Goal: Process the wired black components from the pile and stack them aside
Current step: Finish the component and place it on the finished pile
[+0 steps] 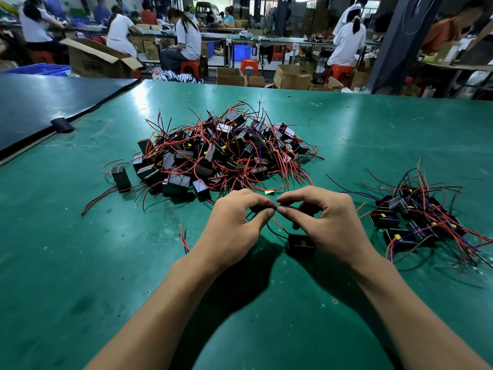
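A big pile of black box components (218, 153) with red and black wires lies in the middle of the green table (80, 263). A smaller heap of the same components (416, 217) sits at the right. One black component (301, 244) lies on the table just below my hands, its red and black wires running up to them. My left hand (237, 217) and my right hand (325, 217) meet fingertip to fingertip above it, each pinching the wire ends between thumb and forefinger.
A loose red and black wire piece (184, 237) lies left of my left wrist. A single component (121, 178) stands apart at the pile's left edge. A dark blue panel (40, 108) covers the far left. People work at benches beyond the table.
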Motion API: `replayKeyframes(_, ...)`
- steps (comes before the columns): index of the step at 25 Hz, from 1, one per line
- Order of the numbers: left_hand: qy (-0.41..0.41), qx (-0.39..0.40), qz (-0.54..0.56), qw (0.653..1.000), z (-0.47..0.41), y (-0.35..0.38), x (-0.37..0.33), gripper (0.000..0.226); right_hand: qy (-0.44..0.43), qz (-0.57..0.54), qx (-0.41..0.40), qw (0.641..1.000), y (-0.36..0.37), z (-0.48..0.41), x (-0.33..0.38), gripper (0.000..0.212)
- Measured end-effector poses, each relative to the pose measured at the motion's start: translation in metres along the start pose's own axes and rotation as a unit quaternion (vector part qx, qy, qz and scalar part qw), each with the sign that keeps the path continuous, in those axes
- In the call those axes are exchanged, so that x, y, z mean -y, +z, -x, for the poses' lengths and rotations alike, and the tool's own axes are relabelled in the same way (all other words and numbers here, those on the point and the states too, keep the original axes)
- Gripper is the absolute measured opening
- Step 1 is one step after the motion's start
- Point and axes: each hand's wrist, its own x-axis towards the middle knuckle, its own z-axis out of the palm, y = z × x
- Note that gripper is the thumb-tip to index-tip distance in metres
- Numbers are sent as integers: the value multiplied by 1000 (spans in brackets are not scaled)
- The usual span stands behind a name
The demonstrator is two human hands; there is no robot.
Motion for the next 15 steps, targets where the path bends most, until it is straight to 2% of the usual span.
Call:
replayKeyframes(5,-9,2,12,1000,-2,1,1,14,102,-121,20,987,3,-2,-3,15)
replayKeyframes(10,-35,24,56,998,0,-1,1,18,102,-113,21,988,2,-1,-2,11)
replayKeyframes(15,-86,-2,90,992,-1,0,1,5,102,-113,21,988,-3,-1,2,10)
